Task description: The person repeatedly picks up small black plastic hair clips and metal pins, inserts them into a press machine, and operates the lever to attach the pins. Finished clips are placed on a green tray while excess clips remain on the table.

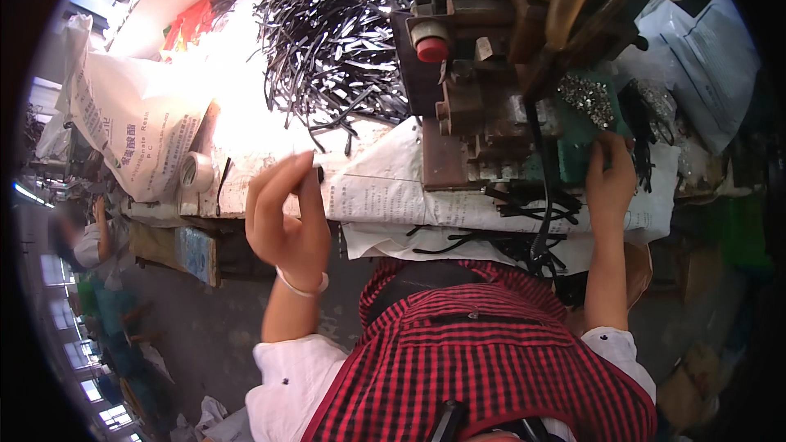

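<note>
My left hand (pixel 286 217) is raised over the front edge of the bench, with its fingers bent together. At its fingertips shows the end of a small black piece (pixel 320 174); the rest of it is hidden by the fingers. On the right, my right hand (pixel 611 180) reaches to the green tray (pixel 575 155), fingers closed near its front edge. Whatever they hold is too small to make out. Small shiny metal parts (pixel 586 100) lie heaped in that tray. Between my hands stands a metal bench machine (pixel 491 115) with a red button (pixel 432 49).
A large pile of black strips (pixel 336 41) covers the back of the bench. More black strips (pixel 536 203) lie at the front edge and on cloth over my lap. Left are a white printed sack (pixel 147 131) and a tape roll (pixel 196 172). A plastic bag (pixel 708 65) stands right.
</note>
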The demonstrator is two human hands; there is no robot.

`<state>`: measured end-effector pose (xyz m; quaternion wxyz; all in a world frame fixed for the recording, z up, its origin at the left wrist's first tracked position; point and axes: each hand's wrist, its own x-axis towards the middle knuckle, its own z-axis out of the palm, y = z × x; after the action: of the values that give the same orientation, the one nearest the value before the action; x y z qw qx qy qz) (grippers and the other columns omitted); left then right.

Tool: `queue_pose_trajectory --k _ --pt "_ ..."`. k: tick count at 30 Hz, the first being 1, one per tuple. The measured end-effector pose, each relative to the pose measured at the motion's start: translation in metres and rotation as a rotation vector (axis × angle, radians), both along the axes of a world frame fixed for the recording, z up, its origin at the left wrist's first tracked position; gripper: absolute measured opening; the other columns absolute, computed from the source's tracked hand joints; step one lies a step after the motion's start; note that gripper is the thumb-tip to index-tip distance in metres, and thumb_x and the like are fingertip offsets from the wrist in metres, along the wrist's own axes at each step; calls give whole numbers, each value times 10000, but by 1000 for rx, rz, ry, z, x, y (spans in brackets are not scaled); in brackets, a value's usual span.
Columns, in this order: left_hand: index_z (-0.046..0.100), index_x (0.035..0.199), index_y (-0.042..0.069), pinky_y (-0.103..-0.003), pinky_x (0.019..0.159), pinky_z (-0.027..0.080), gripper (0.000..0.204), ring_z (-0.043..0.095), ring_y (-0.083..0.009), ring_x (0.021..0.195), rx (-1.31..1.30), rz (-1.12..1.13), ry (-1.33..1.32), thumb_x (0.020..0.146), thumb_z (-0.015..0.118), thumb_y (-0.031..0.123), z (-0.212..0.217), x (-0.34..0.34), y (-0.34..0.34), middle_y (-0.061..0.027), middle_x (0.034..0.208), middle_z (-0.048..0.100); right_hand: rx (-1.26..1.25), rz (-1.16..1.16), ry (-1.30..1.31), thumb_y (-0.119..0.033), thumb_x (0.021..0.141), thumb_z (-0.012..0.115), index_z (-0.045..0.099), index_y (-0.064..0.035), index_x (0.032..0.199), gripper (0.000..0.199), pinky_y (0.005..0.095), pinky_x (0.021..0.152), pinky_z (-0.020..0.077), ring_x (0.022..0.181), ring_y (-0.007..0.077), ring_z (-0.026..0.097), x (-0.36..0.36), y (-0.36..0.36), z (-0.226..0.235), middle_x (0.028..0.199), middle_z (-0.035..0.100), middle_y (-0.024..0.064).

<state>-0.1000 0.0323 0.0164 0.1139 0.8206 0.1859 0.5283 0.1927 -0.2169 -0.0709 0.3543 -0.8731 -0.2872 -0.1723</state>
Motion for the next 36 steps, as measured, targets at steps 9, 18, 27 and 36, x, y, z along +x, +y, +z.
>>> queue_pose_trajectory --k 9,18,27,36 --pt "702 952 60 -415 845 505 172 619 -291 946 88 172 581 816 790 117 -124 56 133 -69 961 658 124 83 -55 -66 959 657 754 -44 1105 177 375 907 527 1000 309 705 15 30 -1 1050 746 134" --pt "619 1308 32 -252 558 432 316 566 -68 602 -682 233 17 1002 633 112 -101 -22 167 -55 806 743 78 -160 -102 -34 938 713 748 -5 1103 171 335 885 534 959 252 712 -1 -76 -23 1020 754 118" --pt "702 1146 32 -217 764 492 172 687 -82 935 -644 -48 -6 983 650 15 -138 50 125 -39 1010 755 450 297 155 3 918 708 752 -9 1049 140 310 876 527 955 203 702 -26 18 52 1030 747 96" --pt "720 1014 -26 -173 648 416 123 549 -40 716 -699 -169 -248 1035 658 79 -80 79 42 -8 830 666 800 407 352 21 873 742 673 -11 1187 324 276 856 531 938 161 709 -43 93 55 1002 722 83"
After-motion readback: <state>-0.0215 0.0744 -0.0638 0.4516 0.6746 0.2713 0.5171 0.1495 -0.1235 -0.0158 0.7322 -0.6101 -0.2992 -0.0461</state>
